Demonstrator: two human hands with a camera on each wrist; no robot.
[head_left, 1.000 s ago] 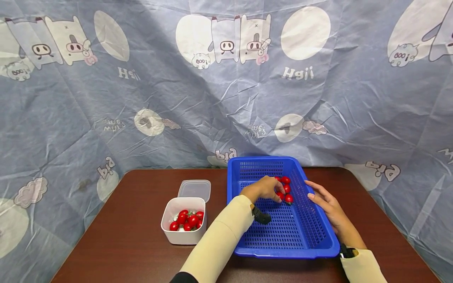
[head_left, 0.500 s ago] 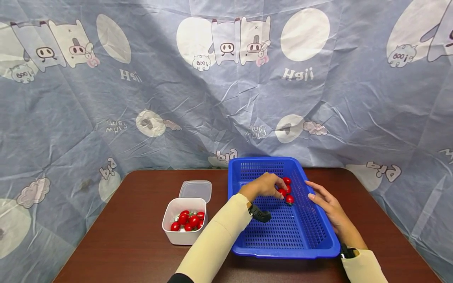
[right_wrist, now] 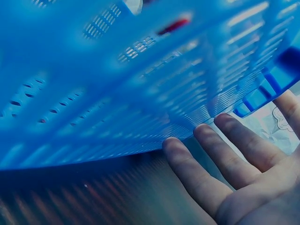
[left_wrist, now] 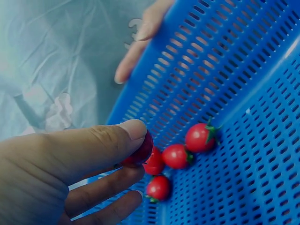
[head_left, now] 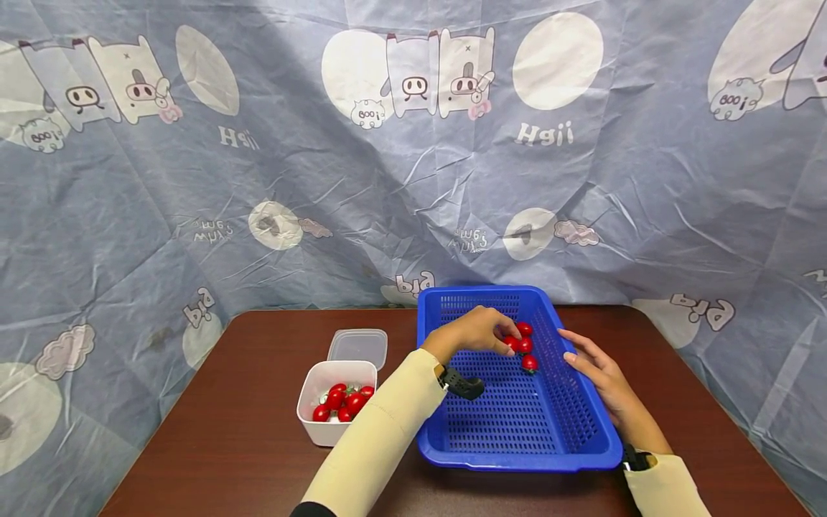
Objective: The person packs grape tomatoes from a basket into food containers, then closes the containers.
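Observation:
Over the far part of a blue perforated plastic basket (head_left: 513, 462), my left hand (head_left: 474, 332) pinches a cherry tomato (left_wrist: 142, 153) between thumb and fingers. Several other cherry tomatoes (left_wrist: 200, 138), some with green calyxes showing, lie beyond it on the basket floor near the side wall. My right hand (head_left: 607, 380) rests against the basket's right rim. Its fingers (right_wrist: 234, 161) lie fairly straight along the outer wall in the right wrist view. To the left, a white square tub (head_left: 323, 433) contains several cherry tomatoes (head_left: 354, 403).
Behind the tub, a translucent lid (head_left: 357, 348) lies flat on the dark brown table (head_left: 213, 424). A blue-grey printed cloth (head_left: 362, 187) hangs behind the table. My left forearm crosses in front of the tub's right side and the basket's left rim.
My left hand has drawn slightly back and to the left with a tomato in its fingers, apart from the front tomato. My right hand stays at the rim.

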